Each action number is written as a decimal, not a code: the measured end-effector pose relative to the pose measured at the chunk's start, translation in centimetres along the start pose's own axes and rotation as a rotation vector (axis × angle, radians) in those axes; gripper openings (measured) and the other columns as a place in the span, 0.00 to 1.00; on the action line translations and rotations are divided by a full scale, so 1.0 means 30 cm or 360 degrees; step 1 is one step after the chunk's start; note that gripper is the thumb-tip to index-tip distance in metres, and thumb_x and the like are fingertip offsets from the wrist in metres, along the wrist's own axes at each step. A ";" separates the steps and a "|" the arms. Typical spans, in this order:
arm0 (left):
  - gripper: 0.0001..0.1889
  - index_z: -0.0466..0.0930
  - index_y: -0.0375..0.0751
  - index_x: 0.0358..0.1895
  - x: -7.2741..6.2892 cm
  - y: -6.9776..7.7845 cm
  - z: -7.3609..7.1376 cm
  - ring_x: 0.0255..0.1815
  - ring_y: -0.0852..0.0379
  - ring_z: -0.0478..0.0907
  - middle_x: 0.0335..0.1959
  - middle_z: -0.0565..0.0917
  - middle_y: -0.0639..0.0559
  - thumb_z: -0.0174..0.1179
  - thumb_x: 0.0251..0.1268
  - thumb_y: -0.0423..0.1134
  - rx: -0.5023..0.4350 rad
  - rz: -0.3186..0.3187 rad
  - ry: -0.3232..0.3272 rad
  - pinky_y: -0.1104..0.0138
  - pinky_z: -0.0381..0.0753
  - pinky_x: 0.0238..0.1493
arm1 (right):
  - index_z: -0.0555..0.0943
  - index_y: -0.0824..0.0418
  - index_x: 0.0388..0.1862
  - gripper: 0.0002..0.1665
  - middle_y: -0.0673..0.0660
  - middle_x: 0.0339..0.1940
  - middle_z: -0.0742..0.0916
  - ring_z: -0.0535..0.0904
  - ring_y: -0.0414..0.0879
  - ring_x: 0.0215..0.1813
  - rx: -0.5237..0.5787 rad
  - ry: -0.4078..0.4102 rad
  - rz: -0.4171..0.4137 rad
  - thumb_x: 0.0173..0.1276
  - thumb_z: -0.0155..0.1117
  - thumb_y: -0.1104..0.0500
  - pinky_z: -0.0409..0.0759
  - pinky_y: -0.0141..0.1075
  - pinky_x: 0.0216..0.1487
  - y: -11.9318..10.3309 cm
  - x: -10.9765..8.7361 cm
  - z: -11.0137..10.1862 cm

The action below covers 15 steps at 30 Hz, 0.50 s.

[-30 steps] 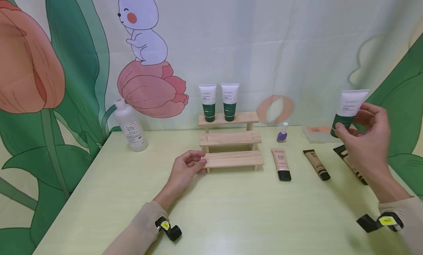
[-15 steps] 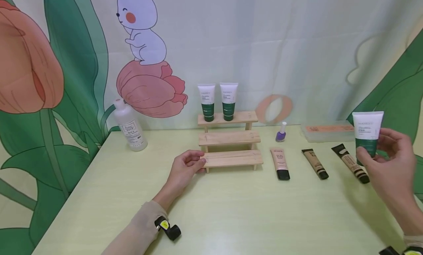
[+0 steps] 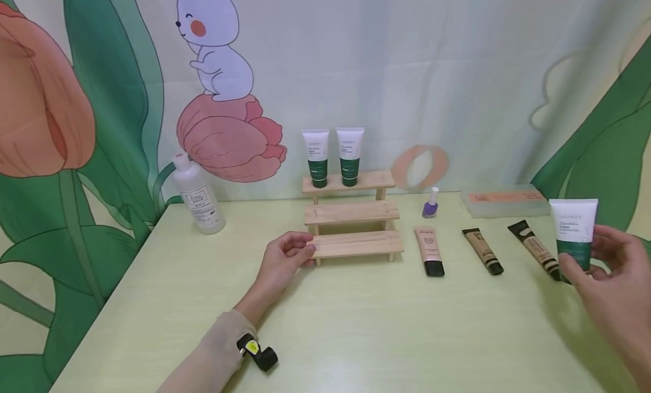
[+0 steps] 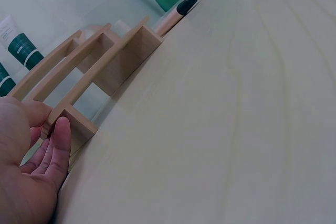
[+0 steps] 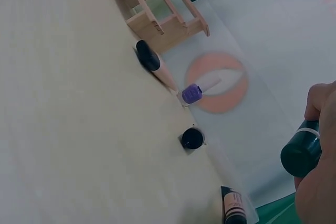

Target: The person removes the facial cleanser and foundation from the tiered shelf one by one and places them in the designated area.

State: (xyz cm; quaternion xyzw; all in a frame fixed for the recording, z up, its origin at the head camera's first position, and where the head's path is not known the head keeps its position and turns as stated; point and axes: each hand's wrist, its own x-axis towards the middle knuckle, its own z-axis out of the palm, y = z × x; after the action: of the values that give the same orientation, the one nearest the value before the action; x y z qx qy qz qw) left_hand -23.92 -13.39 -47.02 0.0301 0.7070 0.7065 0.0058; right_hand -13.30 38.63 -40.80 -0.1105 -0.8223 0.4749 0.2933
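My left hand [image 3: 285,258] pinches the left end of the lowest step of a three-tier wooden display stand [image 3: 358,246]; thumb and fingers close round that end in the left wrist view. Two white-and-green cream tubes [image 3: 316,158] stand cap down, side by side, on the top step. At the far right my right hand [image 3: 617,283] holds a matching cream tube [image 3: 574,229] upright, cap down, above the table. Its dark green cap [image 5: 299,161] shows between thumb and fingers in the right wrist view.
A BB cream tube [image 3: 429,250], a small tan tube [image 3: 483,250] and a longer tan tube [image 3: 534,249] lie right of the stand. Behind them are purple nail polish [image 3: 430,206] and a flat clear box [image 3: 503,202]. A white bottle [image 3: 199,198] stands left, before a printed curtain [image 3: 458,70].
My right hand has moved right, down and nearer with the cream tube, away from the clear box. The left hand keeps its grip on the stand.
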 end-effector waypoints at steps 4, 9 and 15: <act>0.13 0.87 0.32 0.60 0.002 0.000 0.001 0.43 0.55 0.88 0.47 0.86 0.40 0.71 0.77 0.27 0.0006 0.0002 0.0000 0.66 0.96 0.46 | 0.69 0.45 0.80 0.45 0.37 0.53 0.75 0.73 0.31 0.52 0.0025 0.0011 0.0006 0.72 0.69 0.75 0.73 0.09 0.46 0.031 -0.031 -0.016; 0.13 0.87 0.32 0.60 0.003 0.002 0.002 0.43 0.55 0.88 0.48 0.86 0.40 0.71 0.77 0.27 0.0006 0.0011 -0.0003 0.66 0.96 0.46 | 0.69 0.43 0.81 0.45 0.36 0.53 0.73 0.70 0.31 0.52 -0.0024 0.0011 0.0042 0.73 0.68 0.75 0.72 0.07 0.48 0.079 -0.062 -0.044; 0.13 0.87 0.33 0.59 0.002 -0.005 -0.001 0.43 0.54 0.88 0.49 0.86 0.40 0.71 0.77 0.28 0.0016 -0.0002 0.0007 0.66 0.96 0.46 | 0.74 0.34 0.72 0.46 0.36 0.49 0.74 0.68 0.33 0.47 0.0000 0.0035 0.0064 0.70 0.68 0.79 0.68 0.09 0.43 0.134 -0.097 -0.085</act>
State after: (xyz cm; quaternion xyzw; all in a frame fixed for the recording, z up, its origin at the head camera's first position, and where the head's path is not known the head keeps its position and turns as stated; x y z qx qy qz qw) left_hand -23.99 -13.41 -47.18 0.0282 0.7106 0.7030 0.0045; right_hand -9.85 41.23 -44.34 -0.1324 -0.8166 0.4794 0.2928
